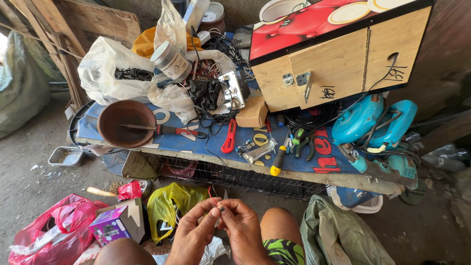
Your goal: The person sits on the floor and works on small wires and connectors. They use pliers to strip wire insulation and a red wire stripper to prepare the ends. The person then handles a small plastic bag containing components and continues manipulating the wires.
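Head view, bottom centre: left hand (194, 230) and right hand (240, 228) pinch thin red wire (212, 193) between fingertips; light, limp, likely fragile; best gripped near its end.

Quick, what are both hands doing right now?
Left hand: fingers pinched shut on a thin red wire.
Right hand: fingertips pinched on the same wire's end, beside the left.

Thin red wire (212, 192), upright, slightly curved, lower end pinched between fingertips of both hands, small grey piece (220, 207) at pinch point, above the knees
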